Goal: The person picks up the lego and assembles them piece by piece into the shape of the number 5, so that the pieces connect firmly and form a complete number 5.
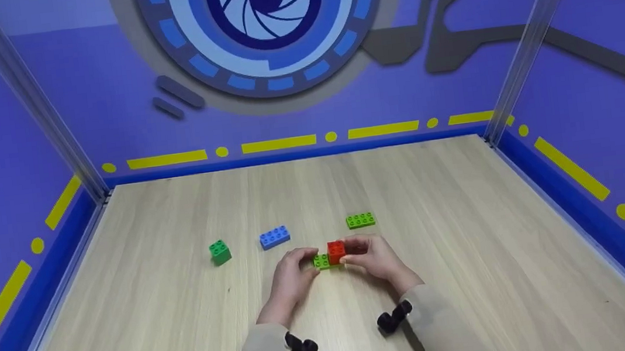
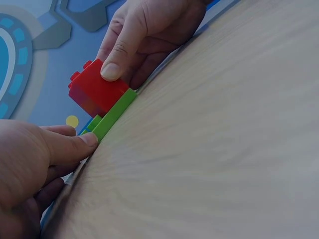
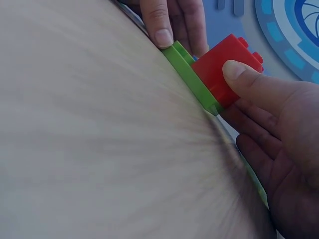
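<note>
On the table, a flat light green building brick (image 1: 321,261) carries a square red building brick (image 1: 336,252) on its right half; studs show on the green one's left half. My left hand (image 1: 293,278) pinches the green brick's left end between thumb and fingers, as the left wrist view shows with the thumb on the brick's near side (image 2: 112,119). The right hand (image 1: 378,257) pinches the red brick, its thumb flat on the near face (image 3: 219,69). Whether the red brick is fully pressed down on the studs I cannot tell.
Beyond the hands lie a blue brick (image 1: 275,237) and another flat light green brick (image 1: 360,220). A darker green square brick (image 1: 219,252) stands further left. Blue-purple panels (image 1: 283,126) wall in the wooden table (image 1: 160,334) at the back and both sides.
</note>
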Action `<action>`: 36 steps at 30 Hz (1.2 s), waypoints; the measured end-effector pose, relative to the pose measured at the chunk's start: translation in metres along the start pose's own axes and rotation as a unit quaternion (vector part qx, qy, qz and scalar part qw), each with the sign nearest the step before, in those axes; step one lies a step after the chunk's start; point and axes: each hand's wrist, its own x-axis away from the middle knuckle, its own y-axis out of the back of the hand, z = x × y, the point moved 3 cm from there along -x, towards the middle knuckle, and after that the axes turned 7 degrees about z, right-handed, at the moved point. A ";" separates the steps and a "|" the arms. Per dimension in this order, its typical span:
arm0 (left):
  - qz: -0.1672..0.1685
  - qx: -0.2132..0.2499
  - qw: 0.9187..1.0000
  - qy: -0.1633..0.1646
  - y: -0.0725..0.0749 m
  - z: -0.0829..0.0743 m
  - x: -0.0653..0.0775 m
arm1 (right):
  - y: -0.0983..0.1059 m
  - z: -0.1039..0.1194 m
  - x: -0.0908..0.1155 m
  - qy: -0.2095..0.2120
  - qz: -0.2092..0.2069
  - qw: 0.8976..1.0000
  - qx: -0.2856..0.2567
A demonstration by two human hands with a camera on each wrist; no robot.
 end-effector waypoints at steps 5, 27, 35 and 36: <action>-0.001 -0.004 1.000 0.000 -0.001 0.001 0.001 | 0.000 -0.001 0.001 -0.001 -0.003 1.000 -0.005; -0.005 -0.012 1.000 -0.015 0.000 0.000 0.001 | -0.001 0.000 0.002 0.002 -0.011 1.000 -0.026; -0.005 0.005 1.000 -0.002 0.000 0.000 0.000 | -0.001 0.000 0.002 -0.005 -0.010 1.000 -0.029; -0.005 0.007 1.000 0.000 0.000 0.000 0.000 | -0.001 -0.001 0.002 -0.008 -0.011 0.999 -0.029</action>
